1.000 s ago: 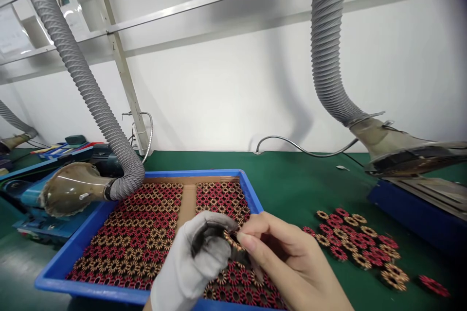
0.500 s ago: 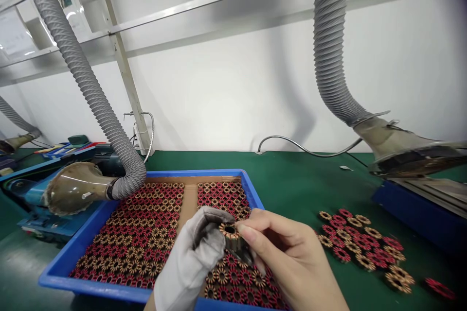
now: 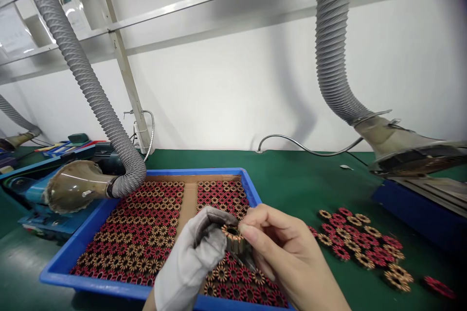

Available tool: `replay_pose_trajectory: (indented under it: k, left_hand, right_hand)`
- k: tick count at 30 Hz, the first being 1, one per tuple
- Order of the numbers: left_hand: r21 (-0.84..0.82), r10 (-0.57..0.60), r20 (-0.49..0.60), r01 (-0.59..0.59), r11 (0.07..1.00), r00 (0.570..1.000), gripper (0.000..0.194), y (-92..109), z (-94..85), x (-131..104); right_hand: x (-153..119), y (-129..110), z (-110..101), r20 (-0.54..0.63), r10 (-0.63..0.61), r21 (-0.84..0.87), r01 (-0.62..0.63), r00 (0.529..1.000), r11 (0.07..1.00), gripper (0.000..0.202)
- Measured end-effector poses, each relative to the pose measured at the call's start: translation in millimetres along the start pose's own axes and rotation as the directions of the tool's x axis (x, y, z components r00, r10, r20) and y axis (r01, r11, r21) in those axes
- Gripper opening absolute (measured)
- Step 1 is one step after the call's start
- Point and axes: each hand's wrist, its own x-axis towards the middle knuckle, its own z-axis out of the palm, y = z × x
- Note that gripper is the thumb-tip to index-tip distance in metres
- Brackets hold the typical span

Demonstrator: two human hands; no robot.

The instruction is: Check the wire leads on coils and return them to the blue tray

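Observation:
My left hand (image 3: 199,252), in a white glove with grey-stained fingertips, grips a small toothed metal core (image 3: 234,240) with a tan ring on its top. Bare, my right hand (image 3: 288,252) pinches at the right edge of that same core with thumb and forefinger. Both hands are over the front right part of a blue tray (image 3: 109,290). Inside the tray stand rows of similar cores (image 3: 146,233) with red or tan tops, split by a cardboard strip (image 3: 188,201). Whatever lies between my right fingertips is too small to make out.
Loose red and tan rings (image 3: 359,240) lie on the green table (image 3: 292,180) to the right. A grey hose with a funnel (image 3: 78,187) reaches over the tray's left side beside a blue machine. Another hose (image 3: 333,48) hangs at the right above a blue box (image 3: 419,218).
The core has turned slightly in my left fingers and shows more of its side. My right hand has shifted a little, with its fingers still at the core's edge.

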Motion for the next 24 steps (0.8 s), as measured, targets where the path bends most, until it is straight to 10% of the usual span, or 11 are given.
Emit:
replay_pose_trajectory:
  k: [24]
  left_hand:
    - [0.079,0.078,0.019,-0.080,0.994,0.997,0.031,7,-4.3,0]
  right_hand:
    - [8,3,13,-0.167,-0.264,-0.067,0.256,0.950,0.964,0.053]
